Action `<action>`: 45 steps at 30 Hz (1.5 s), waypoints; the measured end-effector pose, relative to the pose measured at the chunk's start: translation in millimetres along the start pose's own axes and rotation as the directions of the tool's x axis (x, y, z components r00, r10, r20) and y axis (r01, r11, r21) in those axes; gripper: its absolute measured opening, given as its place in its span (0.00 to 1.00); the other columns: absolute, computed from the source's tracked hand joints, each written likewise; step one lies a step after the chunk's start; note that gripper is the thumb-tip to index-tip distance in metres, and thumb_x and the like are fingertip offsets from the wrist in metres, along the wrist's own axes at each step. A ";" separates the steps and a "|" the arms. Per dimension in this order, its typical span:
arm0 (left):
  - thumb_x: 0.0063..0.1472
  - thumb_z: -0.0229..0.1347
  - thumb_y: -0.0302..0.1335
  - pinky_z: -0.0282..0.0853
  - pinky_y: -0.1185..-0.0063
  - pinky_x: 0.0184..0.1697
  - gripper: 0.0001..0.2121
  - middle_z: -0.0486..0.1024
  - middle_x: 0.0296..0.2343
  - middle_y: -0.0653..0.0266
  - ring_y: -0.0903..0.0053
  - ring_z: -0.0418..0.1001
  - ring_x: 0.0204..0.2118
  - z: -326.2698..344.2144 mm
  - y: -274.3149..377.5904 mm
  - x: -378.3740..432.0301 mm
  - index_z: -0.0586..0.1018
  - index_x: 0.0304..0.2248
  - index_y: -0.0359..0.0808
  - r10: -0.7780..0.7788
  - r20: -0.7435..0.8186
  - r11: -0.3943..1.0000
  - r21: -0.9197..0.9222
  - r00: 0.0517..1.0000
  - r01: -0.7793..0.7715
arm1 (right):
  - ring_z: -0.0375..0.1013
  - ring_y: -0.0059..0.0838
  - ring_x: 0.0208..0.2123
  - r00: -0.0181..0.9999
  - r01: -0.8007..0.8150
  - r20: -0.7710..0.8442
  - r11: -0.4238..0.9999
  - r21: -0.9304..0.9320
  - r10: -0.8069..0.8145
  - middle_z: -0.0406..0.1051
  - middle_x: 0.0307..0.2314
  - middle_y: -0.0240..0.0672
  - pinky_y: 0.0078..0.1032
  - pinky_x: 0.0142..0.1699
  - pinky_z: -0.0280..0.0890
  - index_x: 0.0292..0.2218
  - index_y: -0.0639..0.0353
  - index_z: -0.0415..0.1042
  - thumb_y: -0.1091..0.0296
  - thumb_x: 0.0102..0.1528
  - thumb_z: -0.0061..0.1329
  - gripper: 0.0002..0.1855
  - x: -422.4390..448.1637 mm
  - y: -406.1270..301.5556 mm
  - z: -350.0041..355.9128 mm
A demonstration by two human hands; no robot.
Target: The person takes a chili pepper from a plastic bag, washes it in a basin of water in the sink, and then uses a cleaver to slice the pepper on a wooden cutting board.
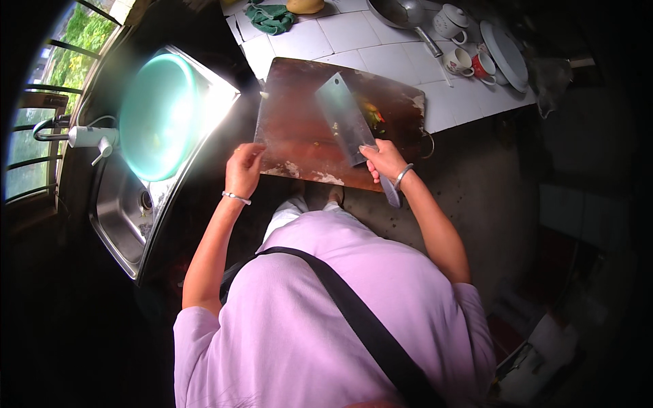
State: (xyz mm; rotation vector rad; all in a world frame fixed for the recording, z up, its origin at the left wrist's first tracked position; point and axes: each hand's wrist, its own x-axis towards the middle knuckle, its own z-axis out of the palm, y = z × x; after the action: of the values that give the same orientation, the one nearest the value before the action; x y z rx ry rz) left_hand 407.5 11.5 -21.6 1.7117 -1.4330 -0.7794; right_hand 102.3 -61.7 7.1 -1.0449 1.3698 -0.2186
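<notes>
A wooden cutting board (296, 117) lies before me at the tiled counter's front edge. My right hand (386, 162) is closed around the handle of a cleaver (344, 115), whose broad blade lies flat over the board and points away from me. Small yellowish bits cling to the blade. Red and yellow-green chopped bits (376, 115) lie on the board just right of the blade. At the board's left front edge is my left hand (246, 166), its fingers bent and drawn together; whether they pinch something small is not clear. A small pale piece (264, 95) sits at the board's left edge.
To the left, a green plastic basin (159, 117) rests over a steel sink (120, 209), beside a faucet (92, 137). On the tiled counter (352, 30) stand a pan (400, 13), a lidded mug (449, 23), two cups (457, 62) and a leaning plate (502, 56); a green cloth (270, 19) lies at the back.
</notes>
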 end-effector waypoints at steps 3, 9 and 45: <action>0.48 0.51 0.21 0.64 0.75 0.29 0.05 0.69 0.24 0.58 0.65 0.68 0.25 29.4 23.5 6.6 0.74 0.28 0.34 0.068 0.117 0.993 0.092 0.991 -0.079 | 0.58 0.18 0.08 0.998 0.006 -0.068 0.998 0.058 -0.002 0.59 0.11 0.30 0.21 0.12 0.57 0.29 0.63 0.60 0.62 0.52 0.42 0.12 -0.4 3.1 -8.3; 0.45 0.55 0.26 0.62 0.71 0.33 0.08 0.67 0.23 0.56 0.61 0.66 0.30 83.2 31.0 20.9 0.69 0.25 0.33 0.188 0.168 0.910 0.340 0.968 -0.236 | 0.57 0.17 0.08 0.996 0.038 -0.079 0.996 0.077 -0.032 0.60 0.11 0.29 0.19 0.12 0.57 0.29 0.63 0.60 0.63 0.53 0.41 0.11 -15.8 -0.1 -20.3; 0.51 0.43 0.23 0.65 0.69 0.41 0.12 0.71 0.36 0.48 0.59 0.70 0.39 -156.8 -192.1 99.1 0.74 0.35 0.33 -0.621 0.078 0.532 0.772 0.780 0.347 | 0.58 0.15 0.08 0.984 0.142 -0.117 0.989 0.040 -0.136 0.60 0.11 0.28 0.16 0.13 0.57 0.27 0.60 0.61 0.65 0.54 0.41 0.08 -36.7 -90.5 55.3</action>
State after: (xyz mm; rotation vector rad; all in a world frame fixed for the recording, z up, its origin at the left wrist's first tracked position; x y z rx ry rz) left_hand 656.5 -43.9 -100.6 2.8264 -1.6310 -0.9039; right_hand 179.6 -61.1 88.5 -1.1021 1.3881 -0.4188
